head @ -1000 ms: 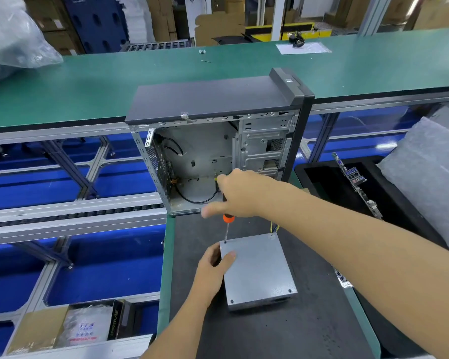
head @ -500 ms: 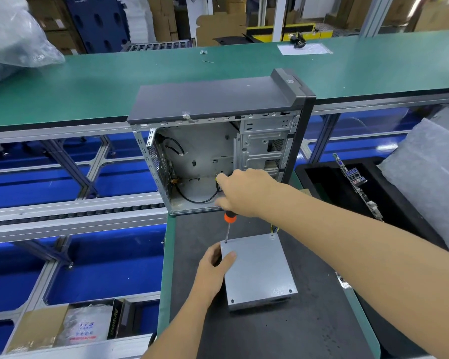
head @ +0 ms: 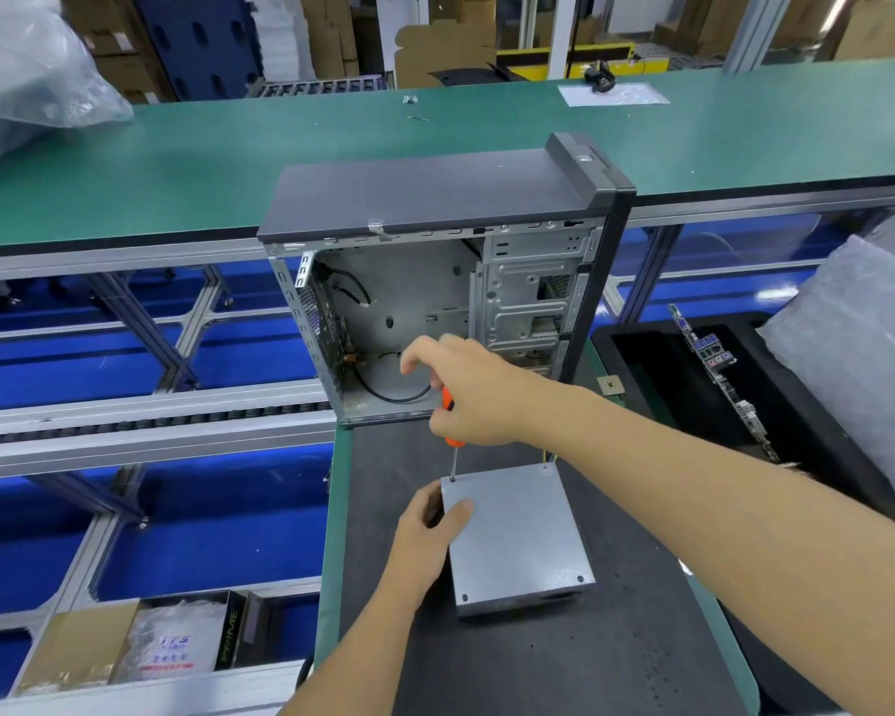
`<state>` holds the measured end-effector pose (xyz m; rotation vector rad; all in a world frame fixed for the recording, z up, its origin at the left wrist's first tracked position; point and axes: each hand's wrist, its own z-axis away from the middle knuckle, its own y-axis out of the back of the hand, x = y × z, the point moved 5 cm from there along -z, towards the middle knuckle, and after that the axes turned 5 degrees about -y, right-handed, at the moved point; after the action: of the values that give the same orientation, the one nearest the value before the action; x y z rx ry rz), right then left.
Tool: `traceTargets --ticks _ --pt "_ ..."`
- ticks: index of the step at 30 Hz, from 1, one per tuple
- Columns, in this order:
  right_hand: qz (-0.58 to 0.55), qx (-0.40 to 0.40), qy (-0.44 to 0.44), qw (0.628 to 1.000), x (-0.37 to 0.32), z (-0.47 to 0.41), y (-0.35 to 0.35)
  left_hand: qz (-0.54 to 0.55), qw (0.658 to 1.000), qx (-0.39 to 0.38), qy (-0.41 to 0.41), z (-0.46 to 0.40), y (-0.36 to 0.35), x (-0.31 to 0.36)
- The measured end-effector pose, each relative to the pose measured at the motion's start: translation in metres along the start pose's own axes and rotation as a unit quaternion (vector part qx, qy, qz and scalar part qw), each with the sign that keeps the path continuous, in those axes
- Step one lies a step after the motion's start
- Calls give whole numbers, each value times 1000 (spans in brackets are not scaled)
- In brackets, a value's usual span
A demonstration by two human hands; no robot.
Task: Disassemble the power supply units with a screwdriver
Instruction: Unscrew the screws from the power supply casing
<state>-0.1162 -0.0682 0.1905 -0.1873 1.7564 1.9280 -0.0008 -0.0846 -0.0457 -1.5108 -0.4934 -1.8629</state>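
A grey metal power supply unit [head: 518,540] lies flat on the dark mat [head: 564,664]. My left hand [head: 430,529] grips its near-left edge, thumb on the top plate. My right hand [head: 471,390] grips the orange handle of a screwdriver [head: 453,459], which stands upright with its tip in the screw at the unit's far-left corner. Screws show at the other three corners of the top plate. Most of the handle is hidden in my fist.
An open, emptied computer case [head: 435,281] stands just behind the unit. A black bin [head: 641,354] at the right holds a motherboard [head: 714,369], beside a grey foam bag [head: 858,364]. A green conveyor table [head: 177,162] runs across the back. Boxes [head: 125,648] sit low left.
My right hand has turned on the screwdriver handle, its fingers shifting grip; the tip stays on the same corner screw. My left hand and the unit have not moved.
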Motion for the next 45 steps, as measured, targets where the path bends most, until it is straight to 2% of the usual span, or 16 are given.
traceTargets --ticks 4,6,8,11,13,16,19,22,28,30,32,34,37,41,43,45 --pt "232 58 -65 969 -4 -2 6 -8 1000 0 3 0 0 0" --pt "292 55 -75 952 -3 -4 8 -9 1000 -1 4 0 0 0" --pt "263 41 -46 963 0 -5 9 -9 1000 0 3 0 0 0" --pt "151 5 -10 988 6 -3 11 -10 1000 0 3 0 0 0" --pt "81 -5 -18 997 9 -2 15 -10 1000 -2 2 -1 1 -1" --pt "55 -41 -65 995 14 0 15 -12 1000 -3 0 -1 1 -1" --pt "138 -31 -131 981 14 3 17 -15 1000 -3 3 -1 1 -2" --pt "290 6 -123 949 6 4 20 -15 1000 0 8 -1 1 -2" --pt "182 -54 -56 980 -1 6 13 -12 1000 1 4 -1 0 -1" --pt "241 -42 -76 967 -1 6 16 -12 1000 1 4 -1 0 -1" --pt "353 -33 -71 932 -4 5 20 -13 1000 3 4 -1 1 -2" --pt "382 -31 -52 922 -4 6 20 -15 1000 1 4 -1 1 -3" --pt "295 -23 -38 954 -2 5 18 -20 1000 -2 4 -2 1 -3" --pt "192 -74 -57 977 0 5 12 -20 1000 -2 4 -2 1 -3" --pt "231 -58 -90 967 -1 5 16 -21 1000 -2 4 -2 1 -3" --pt "346 -32 -73 935 -7 4 18 -22 1000 -2 7 -2 1 -4"
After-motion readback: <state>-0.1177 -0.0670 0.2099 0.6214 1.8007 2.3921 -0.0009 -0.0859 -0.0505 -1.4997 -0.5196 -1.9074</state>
